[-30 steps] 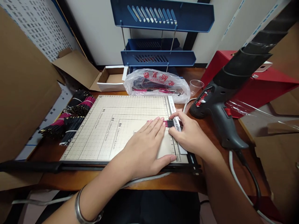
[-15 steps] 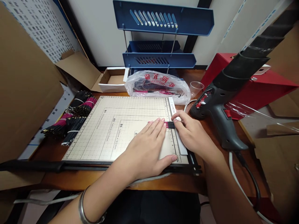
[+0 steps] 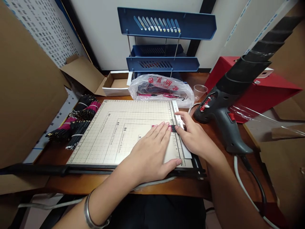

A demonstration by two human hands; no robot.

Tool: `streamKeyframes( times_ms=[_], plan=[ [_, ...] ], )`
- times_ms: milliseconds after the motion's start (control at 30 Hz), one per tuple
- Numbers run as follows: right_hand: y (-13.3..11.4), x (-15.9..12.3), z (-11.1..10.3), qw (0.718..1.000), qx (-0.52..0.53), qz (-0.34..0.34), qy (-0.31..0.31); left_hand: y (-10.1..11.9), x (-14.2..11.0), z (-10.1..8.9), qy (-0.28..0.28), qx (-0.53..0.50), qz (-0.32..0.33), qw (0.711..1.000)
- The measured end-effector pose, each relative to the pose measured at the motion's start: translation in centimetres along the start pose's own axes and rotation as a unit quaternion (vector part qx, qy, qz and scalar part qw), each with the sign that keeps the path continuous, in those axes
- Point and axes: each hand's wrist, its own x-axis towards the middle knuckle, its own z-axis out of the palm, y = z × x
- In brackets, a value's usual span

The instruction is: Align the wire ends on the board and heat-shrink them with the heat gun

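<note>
A paper cutter (image 3: pixel 95 140) with a cream gridded board lies before me. My left hand (image 3: pixel 152 149) rests flat on the board, fingers together and stretched out, pressing over a row of thin black and pink wires (image 3: pixel 173 128). Part of the wires is hidden under those fingers. Their black ends stick out toward the cutter's silver guide strip (image 3: pixel 187 152). At those ends is the thumb of my right hand (image 3: pixel 194 133), while its index finger reaches forward over the strip with a gap between the two. The cutter's black handle (image 3: pixel 33 170) lies along the front edge.
Bundled black and pink wires (image 3: pixel 78 127) lie left of the board. Behind it are a clear plastic bag (image 3: pixel 162 87), an open carton (image 3: pixel 116 81), a plastic cup (image 3: pixel 200 91) and a blue tray rack (image 3: pixel 164 63). A heat gun (image 3: pixel 228 111) stands at the right.
The right index finger has stretched forward and opened away from the thumb. The left hand stays flat on the wires. The whole view has shifted slightly.
</note>
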Motion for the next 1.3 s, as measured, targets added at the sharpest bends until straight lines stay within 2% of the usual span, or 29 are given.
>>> streamKeyframes(
  times_ms=[233, 433, 567, 700, 1000, 1167, 1300],
  plan=[
    [0.2, -0.4, -0.1, 0.997, 0.003, -0.059, -0.045, 0.1, 0.3, 0.0, 0.002, 0.001, 0.000, 1.000],
    [0.0, -0.1, -0.1, 0.999, 0.021, -0.006, -0.023, 0.1, 0.2, -0.3, -0.015, 0.010, -0.007, 1.000],
    [-0.2, 0.1, 0.0, 0.999, 0.021, -0.022, -0.016, 0.2, 0.1, -0.4, -0.016, 0.006, -0.008, 1.000],
    [-0.4, 0.1, 0.2, 1.000, -0.011, 0.022, -0.002, 0.2, 0.2, -0.3, -0.012, 0.002, -0.010, 1.000],
    [0.5, -0.1, -0.3, 0.998, 0.054, -0.026, -0.031, 0.2, 0.2, -0.5, -0.011, 0.005, -0.008, 1.000],
    [0.6, -0.1, -0.3, 0.998, 0.063, -0.009, -0.027, 0.2, 0.3, -0.4, -0.010, 0.011, -0.006, 1.000],
    [1.3, 0.2, 0.0, 0.995, 0.092, -0.022, -0.012, 0.2, 0.2, -0.3, -0.001, 0.009, -0.004, 1.000]
  ],
)
